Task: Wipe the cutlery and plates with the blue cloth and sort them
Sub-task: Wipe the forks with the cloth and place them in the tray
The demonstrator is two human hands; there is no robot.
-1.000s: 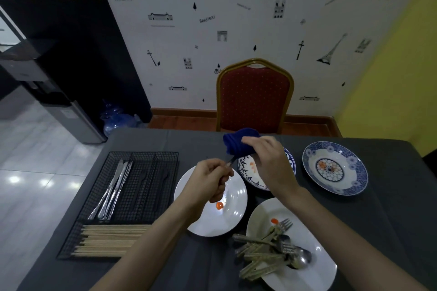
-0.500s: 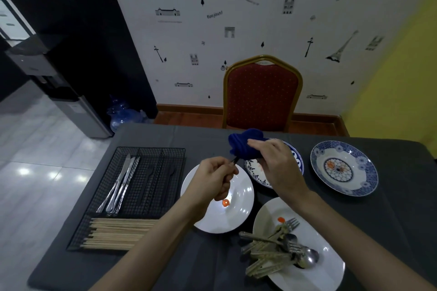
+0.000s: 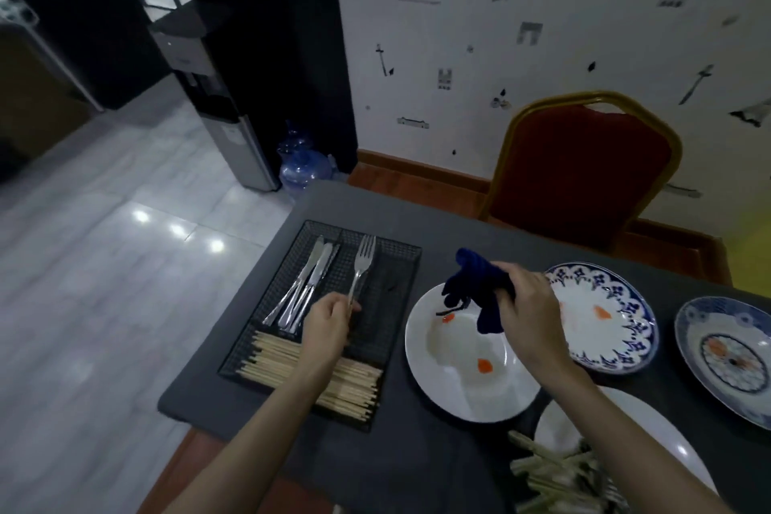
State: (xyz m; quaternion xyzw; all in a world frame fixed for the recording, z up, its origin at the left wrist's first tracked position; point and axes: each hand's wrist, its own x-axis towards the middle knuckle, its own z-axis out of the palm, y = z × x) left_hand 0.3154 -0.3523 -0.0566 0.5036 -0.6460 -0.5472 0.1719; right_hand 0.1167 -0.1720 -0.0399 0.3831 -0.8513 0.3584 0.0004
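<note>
A fork point(image 3: 362, 263), pinched at its handle by the left hand point(image 3: 327, 328) over the wire tray point(image 3: 400, 259), is best lowered flat beside the knives point(image 3: 306, 284), while the blue cloth point(image 3: 475, 288) is gripped by the right hand point(image 3: 527, 313).

Wall point(image 3: 542, 54): white, printed with small dark landmark motifs.
Floor point(image 3: 104, 263): pale glossy tiles; ceiling-light reflections noted.
Chair point(image 3: 580, 167): red padded, gold frame, at table's far side.
Water dispenser point(image 3: 225, 113): beside blue water bottle point(image 3: 302, 163).
</note>
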